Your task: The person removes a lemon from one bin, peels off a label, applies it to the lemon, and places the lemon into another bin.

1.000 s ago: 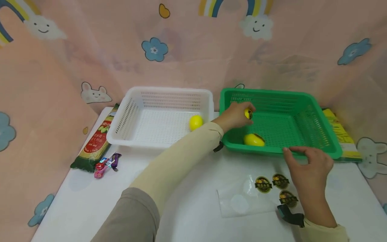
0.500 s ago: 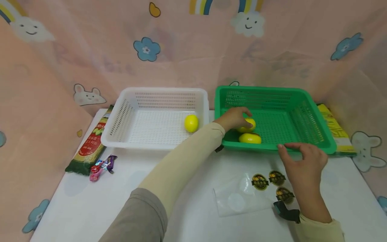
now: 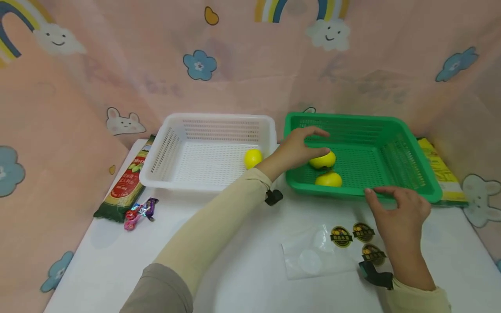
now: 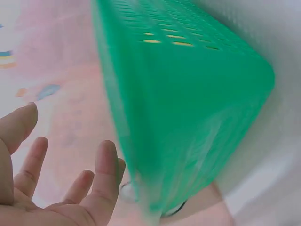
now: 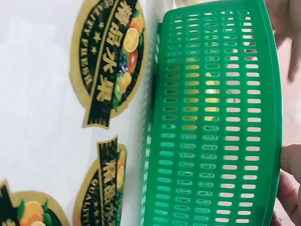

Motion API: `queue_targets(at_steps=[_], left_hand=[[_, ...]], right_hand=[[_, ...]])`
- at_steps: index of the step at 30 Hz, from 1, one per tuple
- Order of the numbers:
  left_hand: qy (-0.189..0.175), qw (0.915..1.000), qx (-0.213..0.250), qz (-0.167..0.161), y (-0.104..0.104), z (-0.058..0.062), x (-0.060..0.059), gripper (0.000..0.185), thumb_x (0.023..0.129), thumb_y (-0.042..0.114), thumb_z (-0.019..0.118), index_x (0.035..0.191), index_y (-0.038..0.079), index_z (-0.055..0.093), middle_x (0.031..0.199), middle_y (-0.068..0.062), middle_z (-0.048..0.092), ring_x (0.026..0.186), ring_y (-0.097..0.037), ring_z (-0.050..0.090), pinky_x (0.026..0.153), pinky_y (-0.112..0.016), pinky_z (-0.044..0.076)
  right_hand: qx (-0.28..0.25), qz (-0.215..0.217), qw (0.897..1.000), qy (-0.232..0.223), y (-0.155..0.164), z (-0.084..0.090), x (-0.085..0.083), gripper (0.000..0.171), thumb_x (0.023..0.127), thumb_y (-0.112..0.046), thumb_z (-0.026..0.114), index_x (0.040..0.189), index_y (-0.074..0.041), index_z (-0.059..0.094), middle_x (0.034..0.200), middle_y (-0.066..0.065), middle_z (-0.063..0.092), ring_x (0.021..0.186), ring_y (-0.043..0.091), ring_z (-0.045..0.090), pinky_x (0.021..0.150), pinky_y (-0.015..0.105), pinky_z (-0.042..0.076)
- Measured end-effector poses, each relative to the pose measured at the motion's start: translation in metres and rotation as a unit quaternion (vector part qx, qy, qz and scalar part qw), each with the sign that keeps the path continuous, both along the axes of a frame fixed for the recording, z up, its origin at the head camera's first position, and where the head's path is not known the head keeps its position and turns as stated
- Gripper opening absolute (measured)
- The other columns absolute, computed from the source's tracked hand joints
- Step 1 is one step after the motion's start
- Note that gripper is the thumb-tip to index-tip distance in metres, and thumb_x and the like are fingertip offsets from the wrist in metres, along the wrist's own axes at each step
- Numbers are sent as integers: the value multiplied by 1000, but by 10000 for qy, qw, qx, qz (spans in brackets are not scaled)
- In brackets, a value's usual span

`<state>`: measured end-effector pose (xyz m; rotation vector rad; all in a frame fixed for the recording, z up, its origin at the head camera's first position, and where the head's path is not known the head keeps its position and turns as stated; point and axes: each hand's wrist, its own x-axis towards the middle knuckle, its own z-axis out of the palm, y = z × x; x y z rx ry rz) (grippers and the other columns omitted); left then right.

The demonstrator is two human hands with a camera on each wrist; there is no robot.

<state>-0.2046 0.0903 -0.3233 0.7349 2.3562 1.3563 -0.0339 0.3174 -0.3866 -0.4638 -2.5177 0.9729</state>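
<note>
My left hand [image 3: 295,150] hovers over the left end of the green basket [image 3: 391,121], fingers parted and holding nothing. In the left wrist view its fingers are spread beside the basket rim. Just below it a yellow lemon [image 3: 324,161] lies in the basket, partly behind the thumb. A second lemon [image 3: 328,179] rests nearer the front wall, with a dark patch along its top. My right hand [image 3: 407,217] grips the basket's front rim between thumb and fingers. Another lemon [image 3: 253,158] sits in the white basket [image 3: 156,180], close to my left forearm.
A clear plastic sheet [image 3: 303,265] with several round black-and-gold stickers [image 3: 341,237] lies in front of the green basket. On the left are a green-and-red food packet [image 3: 125,187] and wrapped candies [image 3: 138,213]. A yellow packet [image 3: 438,167] stands at the right.
My left hand has set a lemon, with a sticker on it earlier, down in the green basket, let go and drawn back left and upward. The right hand stays at the rim.
</note>
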Motion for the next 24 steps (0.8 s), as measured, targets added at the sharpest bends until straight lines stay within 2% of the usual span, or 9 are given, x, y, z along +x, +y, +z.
queue_targets(at_steps=[4, 8, 11, 16, 18, 20, 22, 24], left_hand=[[55, 9989, 418, 223, -36, 13, 14, 44, 101, 31, 76, 144, 25, 65, 155, 4, 52, 128, -29, 61, 96, -36, 55], [40, 9967, 546, 605, -73, 16, 26, 42, 101, 33, 75, 142, 27, 66, 155, 4, 51, 129, -29, 60, 93, -41, 57], [-25, 9944, 545, 908, -97, 12, 32, 41, 101, 35, 75, 141, 29, 67, 155, 7, 50, 128, -27, 60, 94, -44, 57], [-121, 9894, 576, 1327, -128, -3, 41, 40, 100, 33, 76, 139, 28, 68, 153, 6, 51, 127, -26, 61, 96, -47, 56], [-185, 9874, 598, 1451, -138, -9, 44, 41, 100, 32, 77, 139, 27, 68, 152, 5, 51, 127, -27, 61, 96, -47, 56], [-252, 9855, 591, 1571, -148, -12, 46, 42, 99, 31, 77, 140, 27, 68, 152, 4, 51, 126, -28, 61, 95, -48, 56], [-317, 9844, 531, 1646, -157, -14, 44, 43, 99, 32, 77, 141, 27, 67, 153, 3, 51, 125, -27, 60, 94, -49, 56], [-438, 9846, 446, 1635, -165, -13, 41, 45, 99, 33, 76, 143, 28, 66, 155, 2, 49, 124, -28, 60, 95, -51, 55]], right_hand=[[12, 29, 9999, -145, 2, 0, -1, 34, 102, -24, 73, 123, 3, 73, 131, 27, 58, 134, 44, 41, 122, 53, 8], [-7, 17, 9998, -197, 3, -2, -1, 36, 102, -25, 72, 125, 3, 72, 133, 27, 58, 137, 45, 39, 122, 53, 8], [26, -8, 9998, -175, 4, -3, -2, 35, 102, -24, 73, 124, 3, 73, 132, 27, 60, 135, 45, 41, 121, 53, 8], [-86, -232, 9996, -143, 0, 1, -4, 37, 100, -25, 75, 125, 2, 74, 130, 23, 63, 133, 44, 46, 122, 49, 12], [-248, -373, 9989, 137, -5, 6, -4, 36, 99, -23, 77, 126, 1, 74, 128, 14, 65, 133, 40, 49, 122, 44, 14], [-670, -350, 9953, 600, -15, 14, -4, 33, 97, -16, 79, 126, 0, 74, 127, 2, 65, 131, 30, 53, 121, 36, 22], [-1132, -66, 9892, 934, -32, 24, -5, 32, 97, -12, 78, 127, -3, 74, 130, -7, 61, 131, 19, 52, 119, 28, 29], [-1624, 473, 9806, 993, -55, 35, -7, 33, 98, -8, 77, 131, -5, 73, 135, -12, 57, 129, 12, 51, 113, 23, 38]])
